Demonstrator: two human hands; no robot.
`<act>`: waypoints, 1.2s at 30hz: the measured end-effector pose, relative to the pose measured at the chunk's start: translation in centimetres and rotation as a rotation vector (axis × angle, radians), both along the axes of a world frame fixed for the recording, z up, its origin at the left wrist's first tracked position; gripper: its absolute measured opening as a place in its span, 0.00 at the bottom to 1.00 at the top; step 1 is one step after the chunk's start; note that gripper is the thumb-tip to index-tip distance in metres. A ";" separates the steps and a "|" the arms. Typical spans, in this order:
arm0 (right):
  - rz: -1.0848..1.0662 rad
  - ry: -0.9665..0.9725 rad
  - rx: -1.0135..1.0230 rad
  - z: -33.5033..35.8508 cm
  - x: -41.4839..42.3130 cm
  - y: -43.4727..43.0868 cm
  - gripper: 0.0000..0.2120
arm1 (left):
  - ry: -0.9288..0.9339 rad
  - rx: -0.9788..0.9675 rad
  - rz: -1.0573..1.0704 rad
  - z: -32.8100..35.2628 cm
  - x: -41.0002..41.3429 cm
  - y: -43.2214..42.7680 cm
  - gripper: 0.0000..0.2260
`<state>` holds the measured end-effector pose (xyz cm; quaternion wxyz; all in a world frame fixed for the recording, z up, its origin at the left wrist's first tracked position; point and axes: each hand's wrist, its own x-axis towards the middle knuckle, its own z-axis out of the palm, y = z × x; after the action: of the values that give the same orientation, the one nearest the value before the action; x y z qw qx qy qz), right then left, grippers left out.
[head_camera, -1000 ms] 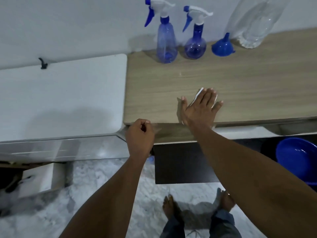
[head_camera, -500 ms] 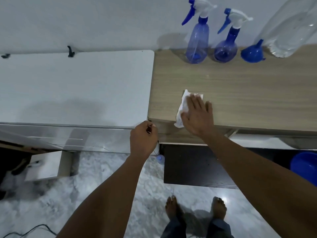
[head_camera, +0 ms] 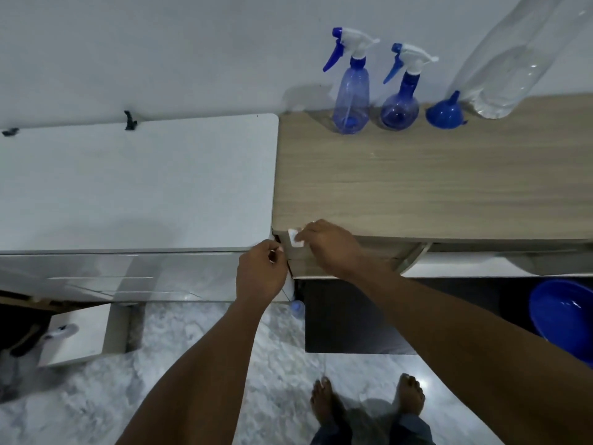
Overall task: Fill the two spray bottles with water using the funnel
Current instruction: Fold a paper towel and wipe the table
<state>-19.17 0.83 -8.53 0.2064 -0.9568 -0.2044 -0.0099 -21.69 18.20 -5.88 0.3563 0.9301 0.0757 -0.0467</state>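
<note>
The right hand [head_camera: 330, 248] pinches a white tissue [head_camera: 295, 238] at the wooden counter [head_camera: 433, 184]'s front left corner. The left hand [head_camera: 261, 273] is curled closed just beside it. Two spray bottles [head_camera: 351, 101] [head_camera: 400, 101], a blue funnel [head_camera: 444, 114] and a clear water bottle [head_camera: 510, 59] stand along the wall at the back.

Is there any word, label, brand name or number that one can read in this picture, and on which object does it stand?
None can be read.
Tall spray bottle: plain blue plastic, no label visible.
Round spray bottle: no label visible.
Funnel: plain blue, no marking.
Clear plastic bottle: no label visible.
White tissue held by the right hand: blank.
</note>
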 end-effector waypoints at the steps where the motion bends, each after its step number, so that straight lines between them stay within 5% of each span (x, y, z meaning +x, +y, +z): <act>1: -0.010 0.077 0.011 0.5 -0.3 -0.1 0.18 | 0.001 0.005 -0.003 0.1 0.1 0.0 0.07; 7: -0.371 0.468 0.481 4.4 -1.5 -7.6 0.11 | -0.002 -0.002 -0.087 1.8 0.1 -3.2 0.07; 14: -0.617 0.760 0.399 12.6 -5.2 -19.3 0.14 | -0.033 -0.082 -0.332 5.6 0.2 -12.5 0.07; 26: -0.888 0.452 0.274 19.4 -16.6 -37.1 0.07 | -0.041 -0.078 -0.679 12.3 -6.2 -32.9 0.07; 36: -1.138 0.448 0.371 19.9 -27.8 -48.1 0.11 | -0.021 -0.003 -0.965 14.5 -13.6 -47.4 0.11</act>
<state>-46.93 -47.32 11.37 0.3687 -0.8430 0.3890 0.0470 -35.26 -29.18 8.66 0.2959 0.8590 -0.3683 -0.1973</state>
